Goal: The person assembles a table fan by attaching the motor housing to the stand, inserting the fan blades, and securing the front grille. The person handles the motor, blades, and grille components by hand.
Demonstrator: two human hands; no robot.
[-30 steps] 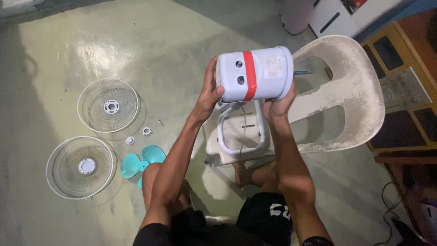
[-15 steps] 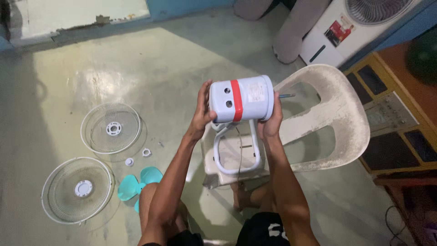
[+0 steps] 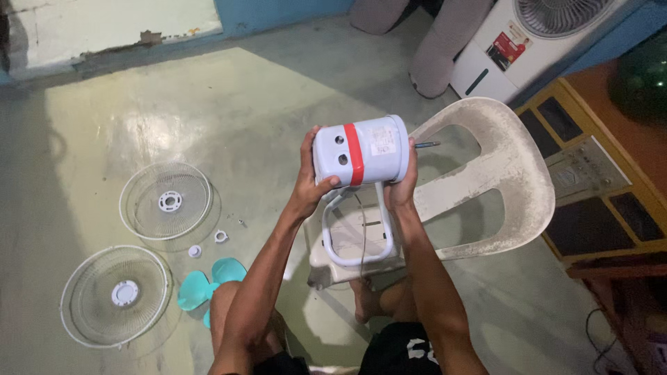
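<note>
I hold a white fan motor housing (image 3: pixel 368 156) with a red band around it, lifted above a white plastic chair (image 3: pixel 500 180). My left hand (image 3: pixel 309 184) grips its rear end, where two dark holes show. My right hand (image 3: pixel 401 187) supports the front end, from which a thin metal shaft (image 3: pixel 425 145) sticks out to the right. A white loop-shaped stand (image 3: pixel 354 232) hangs below the housing, over the chair seat.
On the floor at left lie two white wire fan grilles (image 3: pixel 165 201) (image 3: pixel 114 295), a teal fan blade (image 3: pixel 205 286) and two small white caps (image 3: pixel 208 243). A white air cooler (image 3: pixel 528 42) stands at the back right, a yellow cabinet (image 3: pixel 604 173) at right.
The view has tilted up and pulled back, so the housing sits lower and smaller in frame. Both hands keep their grip on it; the housing has turned only slightly.
</note>
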